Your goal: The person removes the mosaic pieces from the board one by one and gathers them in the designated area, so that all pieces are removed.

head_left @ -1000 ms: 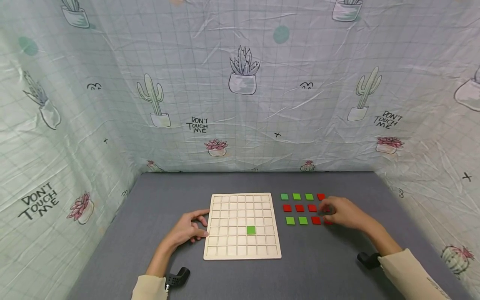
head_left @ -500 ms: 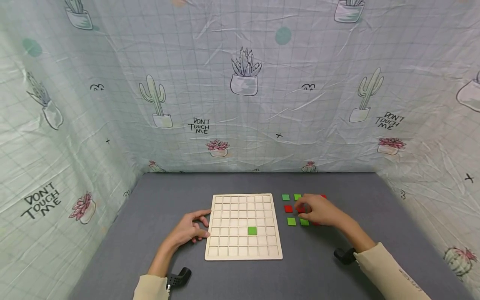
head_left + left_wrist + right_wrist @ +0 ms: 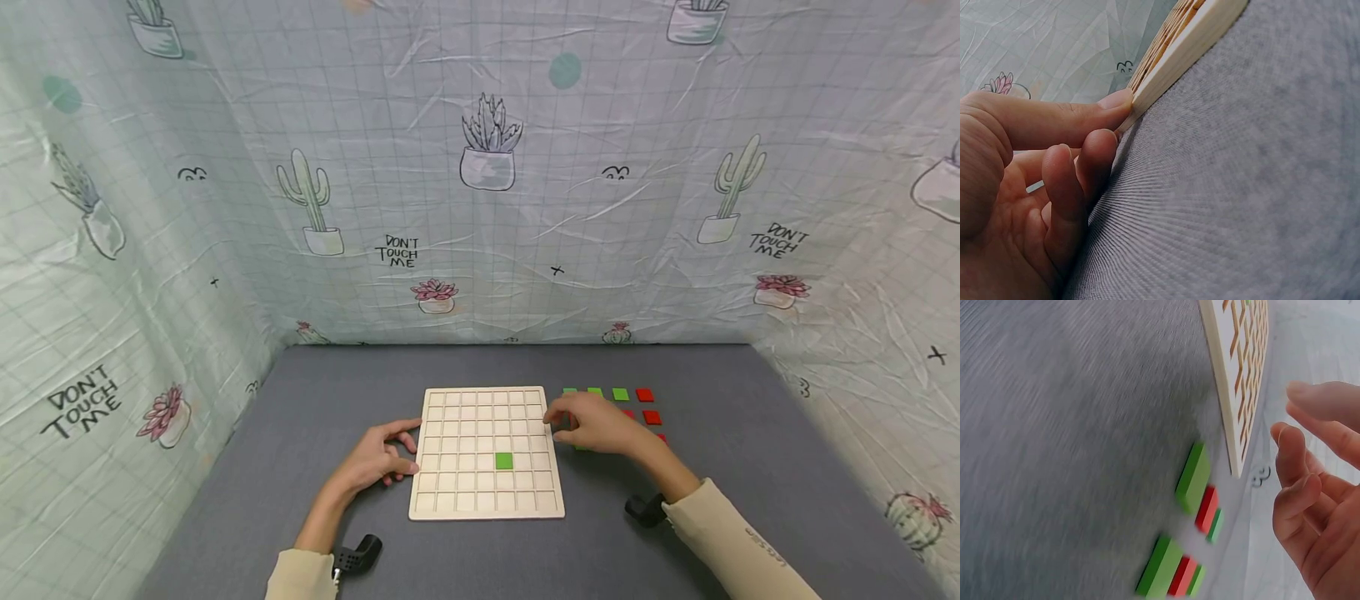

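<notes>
A pale wooden board (image 3: pixel 450 481) with a grid of square recesses lies on the grey table. One green tile (image 3: pixel 504 461) sits in a recess right of its middle. My left hand (image 3: pixel 371 458) touches the board's left edge with thumb and forefinger; the other fingers are bent. In the left wrist view, the thumb (image 3: pixel 1100 115) presses against the board's edge. My right hand (image 3: pixel 596 423) is above the tiles beside the board's right edge, thumb and forefinger apart, with no tile visible between them. It hides several tiles in the head view.
Red tiles (image 3: pixel 652 417) and green tiles (image 3: pixel 620 394) lie in rows right of the board. The right wrist view shows a green tile (image 3: pixel 1194 478) near the board's corner. A patterned cloth (image 3: pixel 487 250) hangs behind the table and along both sides.
My right hand has moved left over the tile rows, from the rightmost column to the board's right edge. The red tiles it covered are visible again. My left hand stays at the board.
</notes>
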The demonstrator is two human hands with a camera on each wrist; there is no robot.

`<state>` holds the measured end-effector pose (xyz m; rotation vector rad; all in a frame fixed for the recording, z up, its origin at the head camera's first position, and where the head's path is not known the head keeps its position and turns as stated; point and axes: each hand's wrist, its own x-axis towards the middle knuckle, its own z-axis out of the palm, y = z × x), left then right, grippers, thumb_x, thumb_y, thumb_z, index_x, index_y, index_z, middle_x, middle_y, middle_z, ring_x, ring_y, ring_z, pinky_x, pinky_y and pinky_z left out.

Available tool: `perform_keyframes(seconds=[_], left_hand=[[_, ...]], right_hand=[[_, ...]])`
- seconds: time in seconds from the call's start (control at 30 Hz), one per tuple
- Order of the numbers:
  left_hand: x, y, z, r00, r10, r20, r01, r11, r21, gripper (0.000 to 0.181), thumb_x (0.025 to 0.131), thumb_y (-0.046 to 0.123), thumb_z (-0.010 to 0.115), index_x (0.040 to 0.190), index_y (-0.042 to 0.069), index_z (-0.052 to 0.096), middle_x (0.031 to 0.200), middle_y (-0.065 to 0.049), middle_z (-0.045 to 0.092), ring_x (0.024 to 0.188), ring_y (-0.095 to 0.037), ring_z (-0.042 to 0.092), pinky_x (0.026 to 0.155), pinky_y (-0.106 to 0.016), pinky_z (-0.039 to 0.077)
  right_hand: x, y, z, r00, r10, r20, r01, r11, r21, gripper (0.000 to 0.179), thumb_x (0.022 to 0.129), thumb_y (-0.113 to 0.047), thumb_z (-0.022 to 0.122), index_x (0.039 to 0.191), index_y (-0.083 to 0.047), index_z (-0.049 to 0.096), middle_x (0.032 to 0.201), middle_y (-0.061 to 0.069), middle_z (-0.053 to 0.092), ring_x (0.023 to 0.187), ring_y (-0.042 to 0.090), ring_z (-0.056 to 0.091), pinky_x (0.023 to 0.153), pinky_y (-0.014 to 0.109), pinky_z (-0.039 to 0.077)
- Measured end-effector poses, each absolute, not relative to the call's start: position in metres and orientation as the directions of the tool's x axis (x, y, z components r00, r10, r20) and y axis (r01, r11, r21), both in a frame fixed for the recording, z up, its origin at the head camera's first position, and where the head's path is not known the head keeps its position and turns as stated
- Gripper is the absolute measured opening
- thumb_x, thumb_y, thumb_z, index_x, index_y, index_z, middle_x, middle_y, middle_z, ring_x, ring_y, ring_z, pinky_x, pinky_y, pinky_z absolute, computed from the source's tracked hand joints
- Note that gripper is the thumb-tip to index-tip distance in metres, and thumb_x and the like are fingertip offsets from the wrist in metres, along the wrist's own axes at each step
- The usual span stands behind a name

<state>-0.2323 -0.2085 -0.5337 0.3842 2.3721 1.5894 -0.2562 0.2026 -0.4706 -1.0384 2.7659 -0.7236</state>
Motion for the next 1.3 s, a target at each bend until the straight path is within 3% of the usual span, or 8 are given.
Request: perform_keyframes(seconds=[0.3,0.83,1.3], left_hand=[[-0.233,-0.209,-0.533,-0.930,0.360,-0.067,0.073,0.361,0.930,0.080,0.079,0.002,0.083,0.152,0.002,0.050,0.104,-0.020,0.061,0.058,-0.014,0.060,0.045,-0.029,0.049],[-0.231,-0.209,-0.532,-0.930,0.361,-0.066,0.072,0.356,0.932,0.080,0.078,0.002,0.083,0.151,0.001,0.050,0.103,-0.020,0.061,0.057,-0.013,0.060,0.044,-0.028,0.048],[-0.232,-0.209,-0.532,-0.929,0.363,-0.069,0.066,0.345,0.936,0.080,0.079,0.002,0.083,0.151,0.001,0.049,0.104,-0.020,0.060,0.057,-0.013,0.059,0.044,-0.027,0.048]], right_hand=[[-0.255,0.179,-0.473,-0.741,-0.667,0.077,-0.612,0.623,-0.487,0.017,0.092,-0.013,0.075,0.109,-0.013,0.076,0.100,0.001,0.069,0.065,0.001,0.053,0.064,0.022,0.047],[-0.251,0.154,-0.476,-0.731,-0.681,0.049,-0.613,0.623,-0.486,0.019,0.091,-0.015,0.074,0.110,-0.013,0.077,0.104,0.001,0.072,0.072,0.001,0.055,0.071,0.023,0.049],[-0.251,0.141,-0.483,-0.720,-0.693,0.029,-0.611,0.614,-0.500,0.016,0.090,-0.015,0.075,0.105,-0.014,0.077,0.096,-0.002,0.068,0.074,0.002,0.054,0.071,0.022,0.048]])
